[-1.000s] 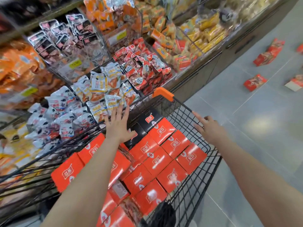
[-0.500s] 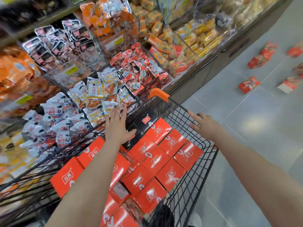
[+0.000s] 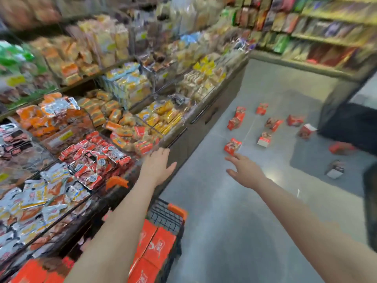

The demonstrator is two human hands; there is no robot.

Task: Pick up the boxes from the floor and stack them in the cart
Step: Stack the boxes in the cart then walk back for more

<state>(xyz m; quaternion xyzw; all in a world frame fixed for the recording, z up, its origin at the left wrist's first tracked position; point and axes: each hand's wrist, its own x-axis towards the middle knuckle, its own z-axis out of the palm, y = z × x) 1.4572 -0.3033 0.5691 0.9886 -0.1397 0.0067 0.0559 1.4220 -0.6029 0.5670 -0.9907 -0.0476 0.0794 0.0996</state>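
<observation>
Boxes in orange-red fill the cart; beside it the left hand reaches out, fingers spread and empty, then the right hand, likewise released, and beyond the cart more red boxes litter the floor. Hasty, one-handed grabs could drop or crush them.

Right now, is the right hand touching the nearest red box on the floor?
Cannot tell. In the head view, the right hand is open, its fingertips just below the nearest box in the picture; the frame is blurred and the single view gives no depth.
</observation>
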